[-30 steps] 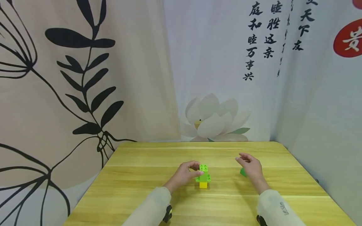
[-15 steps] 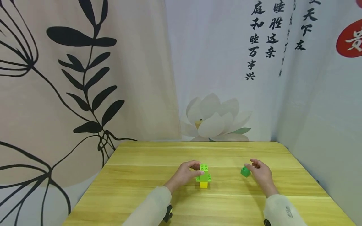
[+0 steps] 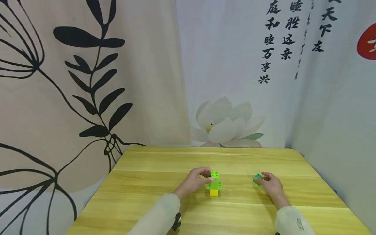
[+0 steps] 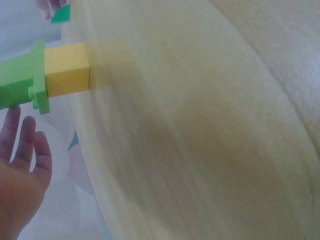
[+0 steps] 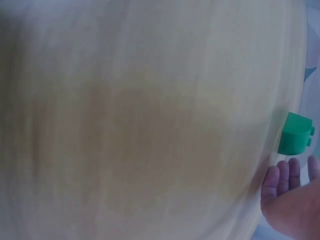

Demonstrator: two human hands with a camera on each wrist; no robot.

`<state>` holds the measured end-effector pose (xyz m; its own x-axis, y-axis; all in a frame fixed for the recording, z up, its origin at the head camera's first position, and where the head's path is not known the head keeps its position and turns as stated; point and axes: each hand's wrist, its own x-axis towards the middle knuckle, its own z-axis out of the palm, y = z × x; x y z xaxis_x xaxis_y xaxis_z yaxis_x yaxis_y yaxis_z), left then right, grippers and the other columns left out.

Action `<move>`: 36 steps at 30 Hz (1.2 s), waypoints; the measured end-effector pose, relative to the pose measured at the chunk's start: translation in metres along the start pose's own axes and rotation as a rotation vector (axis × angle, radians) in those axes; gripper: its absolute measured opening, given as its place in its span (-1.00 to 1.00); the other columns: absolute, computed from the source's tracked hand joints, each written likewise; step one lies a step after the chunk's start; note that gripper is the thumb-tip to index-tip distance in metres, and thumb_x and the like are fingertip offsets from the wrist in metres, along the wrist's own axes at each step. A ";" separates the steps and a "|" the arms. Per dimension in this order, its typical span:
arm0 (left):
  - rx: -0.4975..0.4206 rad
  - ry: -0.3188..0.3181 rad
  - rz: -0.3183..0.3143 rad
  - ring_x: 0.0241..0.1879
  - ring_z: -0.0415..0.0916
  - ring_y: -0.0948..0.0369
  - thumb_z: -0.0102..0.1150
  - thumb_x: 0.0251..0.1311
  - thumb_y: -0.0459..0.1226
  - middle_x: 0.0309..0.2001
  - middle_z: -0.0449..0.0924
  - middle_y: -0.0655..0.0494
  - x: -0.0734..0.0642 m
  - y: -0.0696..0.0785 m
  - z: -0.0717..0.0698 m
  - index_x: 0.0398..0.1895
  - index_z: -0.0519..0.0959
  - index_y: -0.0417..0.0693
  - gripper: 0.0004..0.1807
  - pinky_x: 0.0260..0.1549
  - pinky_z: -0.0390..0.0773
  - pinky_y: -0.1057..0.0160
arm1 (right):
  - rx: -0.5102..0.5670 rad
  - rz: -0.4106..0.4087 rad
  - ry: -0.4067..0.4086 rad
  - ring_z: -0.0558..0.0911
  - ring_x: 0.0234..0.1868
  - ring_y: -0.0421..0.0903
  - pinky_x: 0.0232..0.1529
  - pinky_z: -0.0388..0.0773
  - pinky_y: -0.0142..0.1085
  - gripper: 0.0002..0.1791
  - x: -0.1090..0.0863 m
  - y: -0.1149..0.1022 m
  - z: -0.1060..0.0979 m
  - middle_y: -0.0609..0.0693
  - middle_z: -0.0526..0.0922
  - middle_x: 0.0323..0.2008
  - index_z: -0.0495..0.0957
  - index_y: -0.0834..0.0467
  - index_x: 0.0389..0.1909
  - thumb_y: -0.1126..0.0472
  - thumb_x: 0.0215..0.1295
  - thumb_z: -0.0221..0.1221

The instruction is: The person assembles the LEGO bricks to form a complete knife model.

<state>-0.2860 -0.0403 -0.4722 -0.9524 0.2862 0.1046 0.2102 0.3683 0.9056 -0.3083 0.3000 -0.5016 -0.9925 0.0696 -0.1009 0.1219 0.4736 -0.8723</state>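
A stack of toy building bricks (image 3: pixel 215 185) stands upright on the table, light green on top with a wider studded piece over a yellow brick (image 4: pixel 67 70). My left hand (image 3: pixel 194 181) holds the stack's upper part, its thumb across the front and fingers at the left and back. In the left wrist view, the fingertips reach the green side. Farther right lies a dark green brick (image 5: pixel 296 134) with a curved side and studs. Beside it is my right hand (image 3: pixel 273 186), fingers loosely bent; its thumb overlaps the brick in the head view, while the right wrist view shows fingertips just short of it.
Both hands work above a wood-grain table (image 3: pixel 164 163). A printed curtain (image 3: pixel 155 81) with plants, a lotus and writing hangs right behind its far edge, and a pale curtain side (image 3: pixel 337 124) runs along the right.
My right hand drew back rightward from over the dark green brick, then came back toward it, thumb now in front of it. The left hand keeps its hold on the stack. The head view shifted slightly.
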 end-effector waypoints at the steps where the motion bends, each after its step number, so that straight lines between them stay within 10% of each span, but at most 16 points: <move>1: 0.002 -0.001 0.001 -0.07 0.48 0.11 0.35 0.23 -0.08 -0.16 0.58 0.23 0.000 0.000 0.000 0.04 0.63 0.10 -0.66 -0.14 0.55 0.22 | -0.002 0.004 0.002 0.24 0.31 0.38 0.24 0.27 0.18 -0.16 0.000 0.001 0.000 0.46 0.19 0.34 0.15 0.37 0.43 -0.11 0.38 0.18; 36: -0.008 -0.008 0.003 -0.09 0.48 0.14 0.37 0.21 -0.09 -0.18 0.59 0.24 -0.001 -0.001 -0.002 0.02 0.64 0.11 -0.68 -0.14 0.54 0.22 | -0.131 -0.067 0.002 0.43 0.15 0.31 0.11 0.38 0.14 -0.34 -0.003 -0.005 0.004 0.43 0.43 0.16 0.35 0.47 0.26 0.04 0.38 0.21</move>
<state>-0.2856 -0.0430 -0.4726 -0.9499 0.2946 0.1041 0.2112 0.3601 0.9087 -0.3056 0.2939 -0.4986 -0.9984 0.0358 -0.0437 0.0564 0.5874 -0.8073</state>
